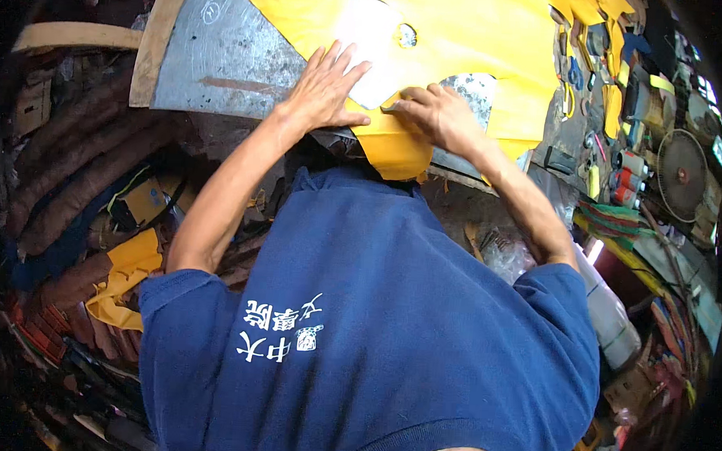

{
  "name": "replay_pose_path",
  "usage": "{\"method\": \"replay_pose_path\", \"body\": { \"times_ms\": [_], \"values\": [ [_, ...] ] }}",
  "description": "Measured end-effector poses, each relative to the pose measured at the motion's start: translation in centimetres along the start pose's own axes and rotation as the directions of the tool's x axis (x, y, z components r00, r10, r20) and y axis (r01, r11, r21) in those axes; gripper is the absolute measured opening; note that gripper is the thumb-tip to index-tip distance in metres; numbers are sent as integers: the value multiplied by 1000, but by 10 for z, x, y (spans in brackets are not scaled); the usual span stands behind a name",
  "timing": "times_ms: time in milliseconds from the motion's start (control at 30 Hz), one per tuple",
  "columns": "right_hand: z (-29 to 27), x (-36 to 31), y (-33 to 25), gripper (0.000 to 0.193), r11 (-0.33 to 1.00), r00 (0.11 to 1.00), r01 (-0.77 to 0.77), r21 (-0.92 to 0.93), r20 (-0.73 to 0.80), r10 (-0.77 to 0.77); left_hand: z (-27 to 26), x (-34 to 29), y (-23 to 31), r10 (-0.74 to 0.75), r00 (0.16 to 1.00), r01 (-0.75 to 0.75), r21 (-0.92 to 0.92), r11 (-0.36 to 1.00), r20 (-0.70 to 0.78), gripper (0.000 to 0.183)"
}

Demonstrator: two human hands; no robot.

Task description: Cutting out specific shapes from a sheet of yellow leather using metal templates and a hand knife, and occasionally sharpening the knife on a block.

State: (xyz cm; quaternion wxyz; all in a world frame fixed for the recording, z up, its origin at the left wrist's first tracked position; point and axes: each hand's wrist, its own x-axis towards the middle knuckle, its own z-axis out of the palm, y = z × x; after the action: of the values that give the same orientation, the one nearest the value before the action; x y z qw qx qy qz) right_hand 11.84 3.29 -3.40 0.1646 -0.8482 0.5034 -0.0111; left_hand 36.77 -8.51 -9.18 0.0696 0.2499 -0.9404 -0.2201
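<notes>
A large yellow sheet [485, 40], leather-like, lies over a scuffed grey metal work surface [223, 55]. On it is a bright white patch [363, 30], perhaps a pattern piece; glare hides its edges. My left hand [323, 93] presses down with fingers spread, across the white patch and the yellow sheet. To its right, my right hand [442, 119] is closed around a small dark tool [390, 109], its tip touching the sheet beside the white patch. A yellow flap [397, 152] hangs over the near edge. Gaps in the sheet bare the metal.
Along the right side of the bench lie scissors [569, 102], thread spools [629, 178] and yellow scraps. A round fan [682, 175] stands at far right. Brown rolls [69, 186] and a yellow offcut [134, 271] are piled at left. A wooden strip [154, 43] borders the metal.
</notes>
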Motion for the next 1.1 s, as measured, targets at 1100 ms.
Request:
{"method": "replay_pose_path", "body": {
  "times_ms": [1100],
  "values": [
    [-4,31,-71,50,855,590,-267,446,-626,510,-73,-32,10,-588,797,-14,-969,-248,139,42]
  ]
}}
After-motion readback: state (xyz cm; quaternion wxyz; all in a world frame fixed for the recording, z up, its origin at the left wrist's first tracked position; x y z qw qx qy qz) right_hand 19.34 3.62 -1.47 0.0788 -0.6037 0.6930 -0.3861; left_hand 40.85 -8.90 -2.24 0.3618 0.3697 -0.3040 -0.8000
